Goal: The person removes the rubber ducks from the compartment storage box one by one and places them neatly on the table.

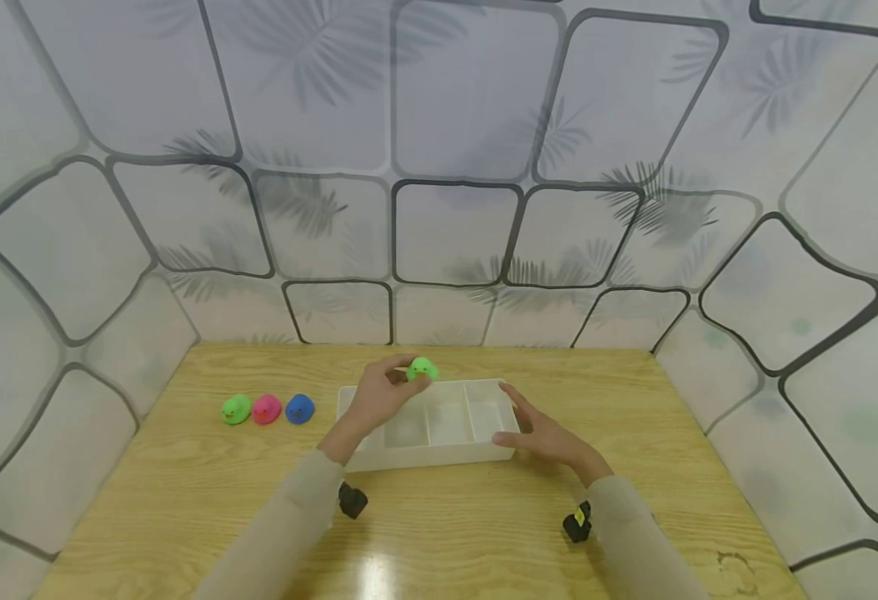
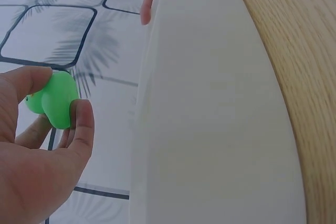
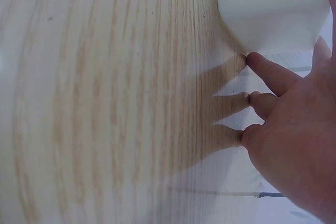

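My left hand [image 1: 382,398] pinches a green rubber duck [image 1: 422,369] between thumb and fingers, above the back rim of a white divided box [image 1: 427,456]. In the left wrist view, the duck [image 2: 60,99] shows beside the box's long outer wall [image 2: 210,103]. At the box's right end, my right hand [image 1: 547,435] holds it, thumb near the front corner and index finger at the back corner. The right wrist view shows the other fingers of the right hand [image 3: 296,108] spread, their tips at the wooden table beside the box [image 3: 273,9].
Left of the box, a second green duck [image 1: 236,409], a pink duck [image 1: 266,409] and a blue duck [image 1: 299,408] stand in a row on the wooden table [image 1: 439,533]. A patterned wall [image 1: 454,233] closes off the back and both sides.
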Motion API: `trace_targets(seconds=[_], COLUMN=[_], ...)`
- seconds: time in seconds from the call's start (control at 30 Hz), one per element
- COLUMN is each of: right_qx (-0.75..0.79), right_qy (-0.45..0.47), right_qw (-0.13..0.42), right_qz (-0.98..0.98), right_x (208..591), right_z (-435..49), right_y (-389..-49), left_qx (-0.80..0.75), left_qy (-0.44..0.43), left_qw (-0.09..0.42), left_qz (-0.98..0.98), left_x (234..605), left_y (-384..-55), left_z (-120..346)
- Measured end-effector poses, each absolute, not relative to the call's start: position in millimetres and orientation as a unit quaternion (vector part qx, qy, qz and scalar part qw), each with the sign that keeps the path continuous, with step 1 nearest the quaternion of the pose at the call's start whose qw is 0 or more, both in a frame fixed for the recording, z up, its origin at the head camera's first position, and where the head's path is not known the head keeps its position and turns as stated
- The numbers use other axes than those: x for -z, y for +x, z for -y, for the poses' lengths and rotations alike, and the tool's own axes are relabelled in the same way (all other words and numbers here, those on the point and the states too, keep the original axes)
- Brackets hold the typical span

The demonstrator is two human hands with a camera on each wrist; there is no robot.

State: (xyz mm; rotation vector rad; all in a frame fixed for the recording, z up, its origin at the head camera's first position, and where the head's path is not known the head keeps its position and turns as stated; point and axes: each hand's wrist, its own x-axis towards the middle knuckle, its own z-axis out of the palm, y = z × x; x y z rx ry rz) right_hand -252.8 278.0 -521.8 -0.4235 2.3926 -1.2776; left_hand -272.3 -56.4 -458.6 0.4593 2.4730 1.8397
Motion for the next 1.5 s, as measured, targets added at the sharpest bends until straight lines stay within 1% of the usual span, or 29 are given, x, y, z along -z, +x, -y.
trace_targets(seconds=[0.2, 0.5, 0.8, 1.23, 1.5], right_qx=[0.458, 0.462, 0.466, 0.463, 0.460], right_qy=[-0.151, -0.146, -0.149, -0.148, -0.146], right_qw=[0.198, 0.202, 0.204, 0.202, 0.200], right_qz=[-0.853, -0.851, -0.848, -0.850, -0.853], right_x=[522.7, 522.4, 521.6, 522.0, 524.5], right_z=[-277.7, -276.5, -275.7, -277.0, -276.9], right_y=[-252.7, -253.3, -253.0, -253.2, -254.2], left_qx=[-0.582, -0.588, -0.572, -0.561, -0.553], left_qy=[0.134, 0.153, 0.116, 0.095, 0.066], left_qw=[0.001, -0.031, -0.033, -0.035, -0.060], left_qz=[-0.802, -0.794, -0.811, -0.822, -0.828], left_x=[456.7, 460.2, 452.0, 453.6, 453.5], left_y=[-272.2, -276.8, -272.3, -270.6, -267.9], left_z=[65.3, 83.3, 103.5, 133.0, 149.6])
